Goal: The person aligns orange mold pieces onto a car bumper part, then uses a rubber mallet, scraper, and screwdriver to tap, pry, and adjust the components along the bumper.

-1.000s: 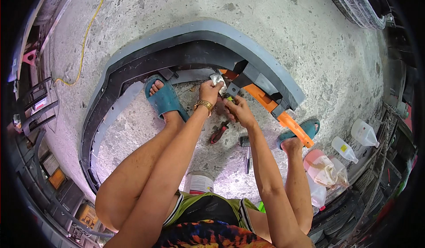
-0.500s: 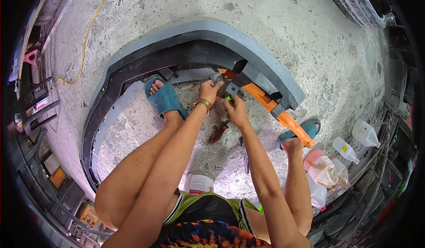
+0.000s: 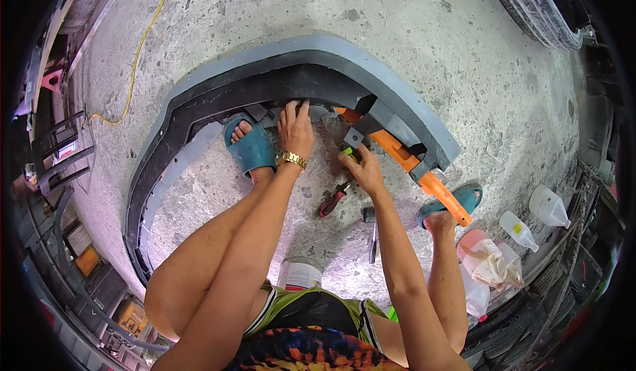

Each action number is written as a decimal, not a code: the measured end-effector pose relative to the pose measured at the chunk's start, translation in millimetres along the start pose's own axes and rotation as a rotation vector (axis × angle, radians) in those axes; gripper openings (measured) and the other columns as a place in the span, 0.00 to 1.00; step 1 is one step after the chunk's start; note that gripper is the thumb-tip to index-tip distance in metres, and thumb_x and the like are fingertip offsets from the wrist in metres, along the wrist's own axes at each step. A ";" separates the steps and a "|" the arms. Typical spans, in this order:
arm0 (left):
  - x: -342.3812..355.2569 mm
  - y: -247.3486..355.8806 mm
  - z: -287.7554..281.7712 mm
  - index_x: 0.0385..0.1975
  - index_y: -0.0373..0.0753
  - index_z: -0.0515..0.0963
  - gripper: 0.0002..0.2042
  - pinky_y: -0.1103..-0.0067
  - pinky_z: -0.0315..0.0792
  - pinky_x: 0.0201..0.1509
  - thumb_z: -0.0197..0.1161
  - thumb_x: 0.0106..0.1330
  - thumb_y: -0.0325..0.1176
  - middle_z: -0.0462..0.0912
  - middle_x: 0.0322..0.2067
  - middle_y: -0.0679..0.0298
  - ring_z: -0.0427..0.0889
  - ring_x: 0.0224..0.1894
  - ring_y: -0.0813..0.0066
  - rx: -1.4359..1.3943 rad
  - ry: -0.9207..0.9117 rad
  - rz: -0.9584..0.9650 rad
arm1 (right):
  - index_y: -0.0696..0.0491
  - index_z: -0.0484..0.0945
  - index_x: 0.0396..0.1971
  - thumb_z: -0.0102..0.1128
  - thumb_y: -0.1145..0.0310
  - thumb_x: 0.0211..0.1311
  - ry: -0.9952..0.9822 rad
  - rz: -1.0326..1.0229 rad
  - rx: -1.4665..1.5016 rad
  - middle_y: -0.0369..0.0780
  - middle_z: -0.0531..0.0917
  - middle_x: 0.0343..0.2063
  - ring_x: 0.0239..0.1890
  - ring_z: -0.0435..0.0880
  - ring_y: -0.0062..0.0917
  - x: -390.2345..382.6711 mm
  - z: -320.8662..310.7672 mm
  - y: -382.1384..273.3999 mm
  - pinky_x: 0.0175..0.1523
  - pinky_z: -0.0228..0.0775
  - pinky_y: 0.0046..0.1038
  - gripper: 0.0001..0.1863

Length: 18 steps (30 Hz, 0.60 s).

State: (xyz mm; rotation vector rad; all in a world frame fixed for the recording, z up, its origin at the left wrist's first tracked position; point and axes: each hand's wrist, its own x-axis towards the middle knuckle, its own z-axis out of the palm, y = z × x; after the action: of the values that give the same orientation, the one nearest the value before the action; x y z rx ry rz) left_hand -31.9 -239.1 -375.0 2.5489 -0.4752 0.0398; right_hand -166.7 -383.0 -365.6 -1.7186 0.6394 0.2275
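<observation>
A curved grey-and-black car bumper [image 3: 318, 73] lies on the concrete floor, arched around my feet. My left hand [image 3: 295, 131] is at its inner edge, fingers curled against the black lip. My right hand [image 3: 364, 171] is closed around a small yellow-green thing [image 3: 349, 151], mostly hidden by the fingers. Just above it, a grey bracket [image 3: 354, 136] with a hole sticks out from the bumper. An orange strip [image 3: 397, 151] runs along the bumper's right arm and out past its end. Below my hands lies a red-and-black handled screwdriver [image 3: 329, 202].
A black-headed tool with a thin handle [image 3: 373, 242] lies right of the screwdriver. A white tub [image 3: 299, 275] stands between my legs. Plastic bottles [image 3: 518, 230] and a pinkish container [image 3: 474, 246] sit at the right. A yellow cord [image 3: 136, 59] crosses the floor at the left.
My left hand has moved up and left, away from beside my right hand, to the bumper's inner edge. My right hand has shifted slightly right, still near the bracket.
</observation>
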 end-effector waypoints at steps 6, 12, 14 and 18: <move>1.0 -11.2 -7.1 0.45 0.42 0.75 0.17 0.66 0.65 0.51 0.53 0.54 0.24 0.69 0.45 0.57 0.68 0.47 0.54 0.004 -0.117 0.053 | 0.61 0.72 0.32 0.59 0.63 0.57 0.083 0.028 -0.016 0.42 0.77 0.24 0.26 0.75 0.22 -21.2 -10.5 8.3 0.34 0.67 0.25 0.15; 9.8 -10.3 -3.4 0.41 0.44 0.76 0.16 0.63 0.65 0.51 0.54 0.51 0.23 0.68 0.42 0.57 0.67 0.46 0.54 -0.055 -0.160 -0.066 | 0.60 0.73 0.32 0.58 0.66 0.58 0.091 0.102 0.034 0.40 0.77 0.25 0.26 0.75 0.20 -37.2 -11.9 25.3 0.34 0.67 0.23 0.12; 9.4 -10.1 -4.8 0.40 0.44 0.76 0.16 0.63 0.65 0.51 0.54 0.51 0.23 0.68 0.41 0.56 0.67 0.45 0.53 -0.076 -0.172 -0.078 | 0.60 0.73 0.32 0.58 0.66 0.59 0.092 0.114 0.055 0.39 0.78 0.25 0.27 0.75 0.20 -40.8 -13.5 24.9 0.35 0.68 0.23 0.11; 0.4 -9.7 -9.4 0.42 0.44 0.76 0.18 0.65 0.64 0.53 0.52 0.50 0.23 0.68 0.44 0.57 0.67 0.48 0.54 -0.045 -0.159 0.036 | 0.60 0.74 0.34 0.57 0.67 0.60 0.146 0.171 0.070 0.39 0.79 0.27 0.29 0.77 0.20 -50.4 -21.5 27.4 0.38 0.69 0.21 0.11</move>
State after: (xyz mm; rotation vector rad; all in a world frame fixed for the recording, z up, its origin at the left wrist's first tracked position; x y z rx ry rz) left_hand -27.6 -226.8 -371.9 2.5103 -0.5766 -0.1594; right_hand -226.9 -392.0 -359.1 -1.6242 0.8932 0.1976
